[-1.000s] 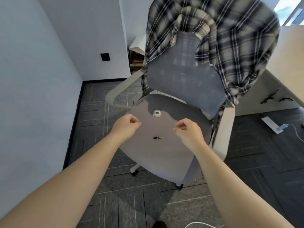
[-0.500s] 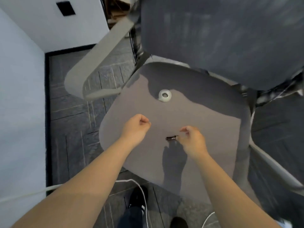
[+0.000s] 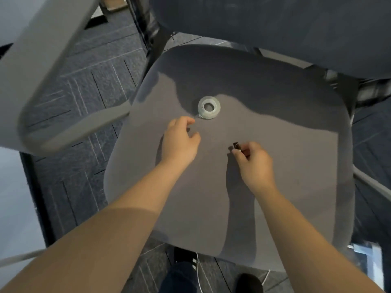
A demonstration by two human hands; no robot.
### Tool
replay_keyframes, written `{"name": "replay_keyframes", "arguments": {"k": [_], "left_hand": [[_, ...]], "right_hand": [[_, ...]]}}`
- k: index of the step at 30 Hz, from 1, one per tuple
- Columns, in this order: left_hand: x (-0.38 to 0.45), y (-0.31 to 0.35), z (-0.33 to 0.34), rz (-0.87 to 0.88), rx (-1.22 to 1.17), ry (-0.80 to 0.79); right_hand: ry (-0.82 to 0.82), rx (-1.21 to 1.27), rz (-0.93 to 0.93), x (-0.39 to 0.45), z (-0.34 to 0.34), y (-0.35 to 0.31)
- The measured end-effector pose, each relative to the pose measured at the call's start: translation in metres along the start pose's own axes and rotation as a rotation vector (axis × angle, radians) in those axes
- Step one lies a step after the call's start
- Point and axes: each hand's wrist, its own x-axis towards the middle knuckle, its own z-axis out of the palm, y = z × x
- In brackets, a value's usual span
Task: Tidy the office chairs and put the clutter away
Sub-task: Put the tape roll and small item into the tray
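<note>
I look straight down on the grey seat (image 3: 296, 157) of an office chair. A roll of clear tape (image 3: 209, 107) lies flat near the seat's middle. My right hand (image 3: 255, 163) pinches a small dark battery (image 3: 236, 146) between thumb and fingertips, lifted just off the seat. My left hand (image 3: 182, 140) hovers a little below and left of the tape roll, fingers curled apart, holding nothing. The chair's dark backrest (image 3: 275, 24) fills the top of the view.
A pale grey armrest (image 3: 48, 66) sweeps across the upper left, and another armrest (image 3: 372, 187) edges in at the right. Dark carpet tiles (image 3: 88, 66) surround the chair. My shoes (image 3: 186, 256) and a thin white cable (image 3: 197, 269) show below the seat's front edge.
The view has dropped closer over the seat. My right hand has closed on the battery and raised it off the seat. My left hand has moved up toward the tape roll and loosened its fingers.
</note>
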Motion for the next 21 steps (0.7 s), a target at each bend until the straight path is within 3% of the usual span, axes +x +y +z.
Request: {"name": "replay_keyframes", "arguments": {"k": [4, 9, 13, 15, 21], "left_hand": [[0.029, 0.018, 0.010, 0.083, 0.149, -0.037], [0.052, 0.032, 0.027, 0.188, 0.443, -0.091], [0.053, 0.031, 0.033, 0.184, 0.562, -0.009], [0.046, 0.031, 0.030, 0.169, 0.505, -0.011], [-0.002, 0.071, 0.008, 0.035, -0.017, -0.100]], "right_hand": [[0.086, 0.197, 0.094, 0.019, 0.000, -0.003], [0.072, 0.348, 0.162, 0.020, -0.002, 0.003], [0.050, 0.454, 0.205, 0.011, -0.006, 0.007], [0.048, 0.487, 0.209, 0.007, -0.010, 0.005], [0.087, 0.530, 0.146, -0.018, -0.063, -0.013]]}}
